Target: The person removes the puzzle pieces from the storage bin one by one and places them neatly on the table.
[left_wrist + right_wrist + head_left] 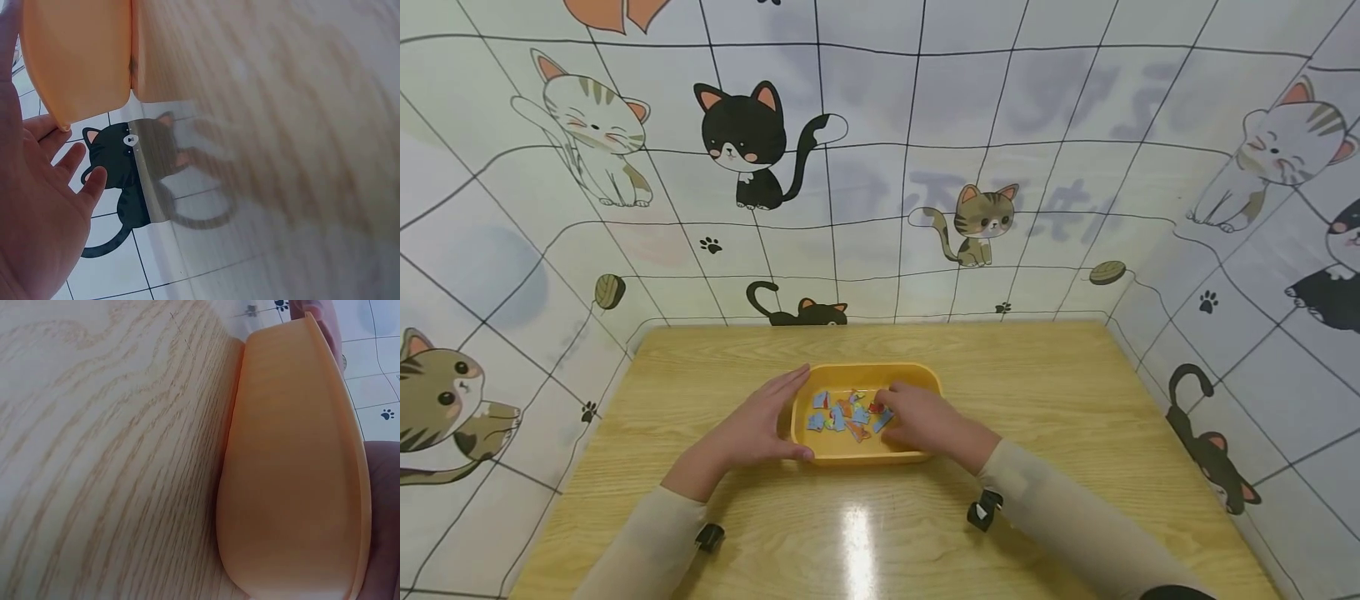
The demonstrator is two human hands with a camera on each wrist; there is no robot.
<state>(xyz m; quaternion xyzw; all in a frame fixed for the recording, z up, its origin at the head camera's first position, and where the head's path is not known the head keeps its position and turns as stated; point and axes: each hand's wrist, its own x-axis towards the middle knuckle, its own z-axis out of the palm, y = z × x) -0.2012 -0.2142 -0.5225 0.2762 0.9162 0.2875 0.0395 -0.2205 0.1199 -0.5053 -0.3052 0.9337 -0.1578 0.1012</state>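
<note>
A yellow plastic tray (850, 457) stands on the wooden table, with several small blue, red and orange jigsaw pieces (838, 417) inside. My left hand (762, 427) holds the tray's left end, thumb at the near corner and fingers at the far one. In the left wrist view, a finger of that left hand (44, 187) touches the tray's rim while the others spread free. My right hand (917, 418) reaches in over the right end; index finger and thumb stand apart around a blue piece (883, 419). Its other fingers are hidden. The right wrist view shows the tray's outer wall (294, 456).
The wooden table (1022, 392) extends around the tray on all sides. Cat-patterned wall covering (880, 183) encloses the table at the back, left and right. Small black devices (983, 510) sit at both sleeves' wrists.
</note>
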